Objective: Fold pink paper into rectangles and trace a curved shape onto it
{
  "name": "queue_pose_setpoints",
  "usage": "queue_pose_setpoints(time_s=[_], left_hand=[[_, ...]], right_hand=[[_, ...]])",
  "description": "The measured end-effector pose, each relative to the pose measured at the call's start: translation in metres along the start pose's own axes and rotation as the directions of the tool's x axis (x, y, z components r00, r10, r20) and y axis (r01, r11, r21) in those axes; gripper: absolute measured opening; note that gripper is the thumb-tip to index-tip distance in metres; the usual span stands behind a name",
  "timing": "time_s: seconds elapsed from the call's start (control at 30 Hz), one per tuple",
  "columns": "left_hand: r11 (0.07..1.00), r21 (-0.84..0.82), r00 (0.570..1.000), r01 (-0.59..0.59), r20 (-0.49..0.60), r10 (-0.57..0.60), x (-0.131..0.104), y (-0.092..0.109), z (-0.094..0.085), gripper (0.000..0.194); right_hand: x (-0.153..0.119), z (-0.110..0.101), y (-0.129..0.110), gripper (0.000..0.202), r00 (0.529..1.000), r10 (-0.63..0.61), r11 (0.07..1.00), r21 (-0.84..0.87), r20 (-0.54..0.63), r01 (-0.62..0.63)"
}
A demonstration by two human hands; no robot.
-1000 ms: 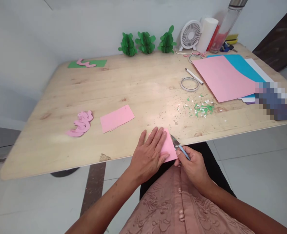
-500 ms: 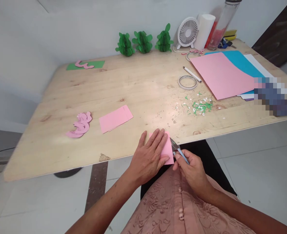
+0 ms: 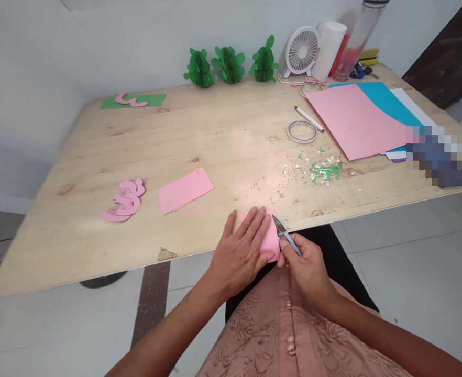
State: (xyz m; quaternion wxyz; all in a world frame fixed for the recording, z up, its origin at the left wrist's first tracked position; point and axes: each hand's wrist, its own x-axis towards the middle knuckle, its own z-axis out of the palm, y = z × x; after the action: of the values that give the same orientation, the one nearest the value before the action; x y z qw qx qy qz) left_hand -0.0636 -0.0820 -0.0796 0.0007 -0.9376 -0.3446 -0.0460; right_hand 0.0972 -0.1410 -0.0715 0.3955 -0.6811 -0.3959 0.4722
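Observation:
My left hand (image 3: 242, 246) lies flat with stretched fingers on a pink paper piece (image 3: 271, 238) at the table's front edge, pressing it down. Part of the paper sticks out past the edge, and my palm covers some of it. My right hand (image 3: 307, 267) is closed around scissors (image 3: 287, 234) with a light-blue handle. Their metal blades point away from me along the paper's right side. To the left are small pink paper rectangles (image 3: 184, 190) in a loose stack, and beyond them a pile of wavy pink cutouts (image 3: 125, 201).
Green and white paper scraps (image 3: 325, 172) lie right of centre. Behind them are a tape roll (image 3: 301, 140), a white marker (image 3: 308, 119) and large pink sheets (image 3: 354, 123). Green paper ornaments (image 3: 229, 65) and a small fan (image 3: 302, 51) stand by the wall. A green strip (image 3: 154, 100) is at far left.
My right hand and the scissors have shifted slightly away from me along the paper's right side. The left hand stays on the paper. The view has tilted a little.

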Motion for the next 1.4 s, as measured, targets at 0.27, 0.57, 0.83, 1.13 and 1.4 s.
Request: queue_pose_setpoints(time_s=[0.27, 0.57, 0.83, 1.13, 1.4], left_hand=[[1.000, 0.010, 1.000, 0.011, -0.019, -0.010, -0.001, 0.001, 0.002, 0.064], [1.000, 0.010, 0.999, 0.005, -0.036, -0.005, -0.001, 0.001, 0.000, 0.066], [1.000, -0.020, 1.000, 0.017, -0.024, -0.018, 0.000, 0.002, -0.003, 0.065], [1.000, -0.010, 0.999, 0.014, -0.032, -0.015, 0.008, 0.007, -0.007, 0.060], [0.999, 0.051, 0.999, 0.001, -0.049, 0.002, 0.007, 0.008, 0.003, 0.070]], right_hand=[[0.002, -0.005, -0.002, 0.034, 0.999, -0.031, 0.995, -0.091, -0.045, 0.027], [0.006, -0.010, -0.006, 0.033, 0.995, -0.085, 0.980, -0.186, -0.048, 0.074], [0.007, -0.010, -0.005, 0.032, 0.997, -0.082, 0.975, -0.210, -0.006, 0.078], [0.006, -0.007, -0.002, 0.034, 0.997, -0.080, 0.991, -0.107, -0.002, 0.080], [0.006, -0.010, -0.003, 0.026, 0.994, -0.070, 0.989, -0.137, -0.084, 0.058]])
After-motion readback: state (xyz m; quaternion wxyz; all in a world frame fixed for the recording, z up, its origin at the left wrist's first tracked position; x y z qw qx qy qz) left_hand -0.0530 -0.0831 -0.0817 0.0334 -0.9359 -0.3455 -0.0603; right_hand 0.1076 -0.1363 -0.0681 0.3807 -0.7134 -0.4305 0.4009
